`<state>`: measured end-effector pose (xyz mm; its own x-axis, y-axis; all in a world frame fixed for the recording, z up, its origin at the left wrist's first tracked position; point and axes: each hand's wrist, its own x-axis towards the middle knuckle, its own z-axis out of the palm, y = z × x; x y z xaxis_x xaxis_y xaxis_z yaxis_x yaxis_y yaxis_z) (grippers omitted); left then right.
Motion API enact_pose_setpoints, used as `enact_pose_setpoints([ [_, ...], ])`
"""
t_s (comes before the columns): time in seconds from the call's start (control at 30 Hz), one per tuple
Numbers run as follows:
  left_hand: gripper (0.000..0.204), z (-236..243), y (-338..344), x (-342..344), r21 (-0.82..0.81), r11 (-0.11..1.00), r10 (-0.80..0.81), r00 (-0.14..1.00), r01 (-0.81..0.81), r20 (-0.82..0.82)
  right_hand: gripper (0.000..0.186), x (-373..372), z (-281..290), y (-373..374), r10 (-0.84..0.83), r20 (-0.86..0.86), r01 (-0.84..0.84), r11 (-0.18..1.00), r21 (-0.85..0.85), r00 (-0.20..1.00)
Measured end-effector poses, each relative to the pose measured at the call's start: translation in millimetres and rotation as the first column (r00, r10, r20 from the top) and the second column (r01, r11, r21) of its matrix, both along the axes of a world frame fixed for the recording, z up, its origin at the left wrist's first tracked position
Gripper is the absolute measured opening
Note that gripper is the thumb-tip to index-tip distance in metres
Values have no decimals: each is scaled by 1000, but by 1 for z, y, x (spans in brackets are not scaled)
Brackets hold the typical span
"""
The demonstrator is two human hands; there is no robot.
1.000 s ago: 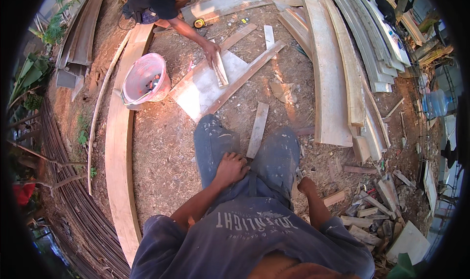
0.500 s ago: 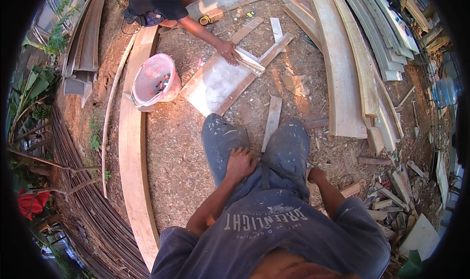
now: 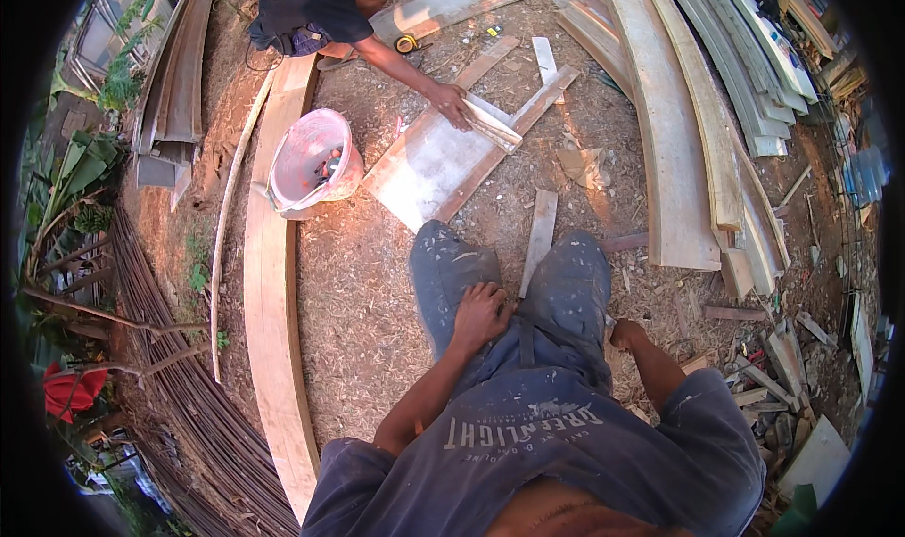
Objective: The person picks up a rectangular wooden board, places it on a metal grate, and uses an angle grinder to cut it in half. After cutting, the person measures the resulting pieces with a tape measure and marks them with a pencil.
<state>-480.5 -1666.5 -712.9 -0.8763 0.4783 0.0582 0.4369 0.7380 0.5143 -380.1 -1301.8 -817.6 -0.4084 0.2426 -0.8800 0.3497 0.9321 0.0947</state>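
Observation:
My left hand (image 3: 483, 314) rests on my left thigh, its fingers lying loosely over the dusty trousers (image 3: 452, 271). Beside my right thigh, my right hand (image 3: 630, 334) is closed, with a small pale bit showing at its fingers; what it holds I cannot make out. In front of my knees lies a flat pale panel (image 3: 422, 171) with wooden strips along its edges. Another person's hand (image 3: 451, 103) presses on a short light wood piece (image 3: 494, 130) across that panel. A narrow board offcut (image 3: 539, 235) lies on the ground just beyond my knees.
A pink bucket (image 3: 316, 165) with tools inside stands at left, by a long plank (image 3: 269, 330). Rusty rods (image 3: 179, 386) run along the far left. Long boards (image 3: 674, 160) are stacked at right, above scrap wood (image 3: 773, 372). A tape measure (image 3: 406, 44) lies near the other person.
The whole view has shifted slightly, so the scene sits a little further right. My hands keep their places, and the other person's hand stays on the wood piece.

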Motion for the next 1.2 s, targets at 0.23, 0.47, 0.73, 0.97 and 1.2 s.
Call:
enact_pose_setpoints([
  [0.23, 25, 0, 3, -1, -13, 1000, -26, 1000, 26, 7, 39, -1, 4, -3, 13, 29, -13, 1000, -1, 1000],
  [0.47, 21, 3, 7, 0, -79, 995, -57, 998, 55, -22, 29, -2, 21, -8, 8, -41, -10, 999, -49, 999],
  [0.73, 23, 32, 18, 35, -217, 968, -119, 992, 123, 31, 32, 37, -2, 23, 27, -144, -49, 987, -152, 989],
  [0.97, 22, 43, 15, 72, -353, 936, -11, 1000, 11, 2, 21, 9, -27, 14, 135, -71, -147, 969, -201, 988],
  [1.2, 16, 51, 29, 105, -402, 899, 145, 984, -173, -99, 22, -9, -70, 66, 404, 146, -340, 880, -331, 903],
])
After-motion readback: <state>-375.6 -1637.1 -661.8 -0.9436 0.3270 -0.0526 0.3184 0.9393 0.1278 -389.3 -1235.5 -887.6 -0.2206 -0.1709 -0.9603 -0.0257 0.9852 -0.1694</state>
